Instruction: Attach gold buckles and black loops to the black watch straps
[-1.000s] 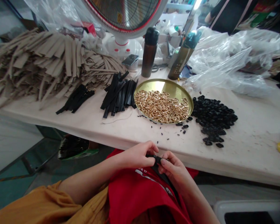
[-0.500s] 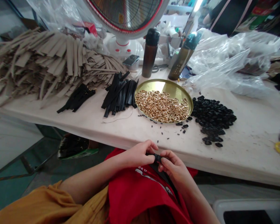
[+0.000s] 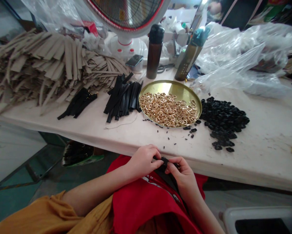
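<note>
Over the red apron (image 3: 146, 201), at the table's front edge, both hands work on one black strap (image 3: 169, 177). My left hand (image 3: 147, 161) pinches its upper end between thumb and fingers. Close beside it, my right hand (image 3: 182, 170) grips the same strap, with a small bit of gold metal showing at its fingers. The strap's tail hangs down over the apron. Beyond the hands stands a round gold tray (image 3: 184, 87) of small gold buckles (image 3: 170, 110). A heap of small black loops (image 3: 223, 118) lies right of it, and black straps (image 3: 123, 97) lie left of it.
Tan strips (image 3: 45, 61) are piled at the back left, near a few black straps (image 3: 79, 102). A fan (image 3: 126, 19), a phone (image 3: 134, 60), a dark bottle (image 3: 155, 52) and a leaning bottle (image 3: 189, 58) stand behind. Clear plastic bags (image 3: 248, 61) spread at the back right.
The fingers have shifted slightly along the black strap, and the right hand's fingers have turned a little. Both hands still hold it at the same place. The head view has tilted slightly.
</note>
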Tool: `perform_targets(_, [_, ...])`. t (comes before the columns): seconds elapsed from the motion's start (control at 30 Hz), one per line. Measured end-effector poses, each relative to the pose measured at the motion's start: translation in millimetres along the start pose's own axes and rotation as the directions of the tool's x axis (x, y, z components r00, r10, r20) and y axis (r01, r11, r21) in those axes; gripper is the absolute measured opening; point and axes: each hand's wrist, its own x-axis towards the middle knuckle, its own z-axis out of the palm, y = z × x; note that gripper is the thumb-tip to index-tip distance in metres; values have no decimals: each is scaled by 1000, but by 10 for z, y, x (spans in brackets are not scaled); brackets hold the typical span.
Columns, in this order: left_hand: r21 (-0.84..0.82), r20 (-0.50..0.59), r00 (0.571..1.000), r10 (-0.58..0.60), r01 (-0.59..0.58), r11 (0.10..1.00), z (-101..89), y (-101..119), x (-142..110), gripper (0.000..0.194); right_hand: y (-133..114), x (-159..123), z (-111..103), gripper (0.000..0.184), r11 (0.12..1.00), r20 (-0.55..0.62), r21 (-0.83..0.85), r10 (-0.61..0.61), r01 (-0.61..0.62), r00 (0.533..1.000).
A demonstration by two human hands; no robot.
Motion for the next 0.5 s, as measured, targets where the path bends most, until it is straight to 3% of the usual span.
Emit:
perform_targets(0.13, [-142, -21, 995, -99, 95, 985, 86, -21, 33, 6, -25, -18, 19, 31, 998, -22, -38, -45, 45, 999])
perform_targets(0.2, [-290, 58, 980, -192, 201, 936, 103, -19, 49, 7, -34, -18, 9, 29, 998, -14, -45, -48, 48, 999])
perform_targets(0.3, [-500, 203, 938, -281, 346, 794, 97, 11, 60, 9, -47, 5, -31, 29, 998, 6, -51, -43, 43, 999])
perform_targets(0.37, [-560, 215, 932, -293, 363, 745, 88, 43, 51, 9, -61, 28, -69, 32, 997, 58, -71, -4, 9, 998])
perform_targets(0.5, [-575, 207, 931, -300, 364, 733, 93, 98, -3, 10, -96, 40, -136, 30, 983, 201, -175, 96, -60, 975])
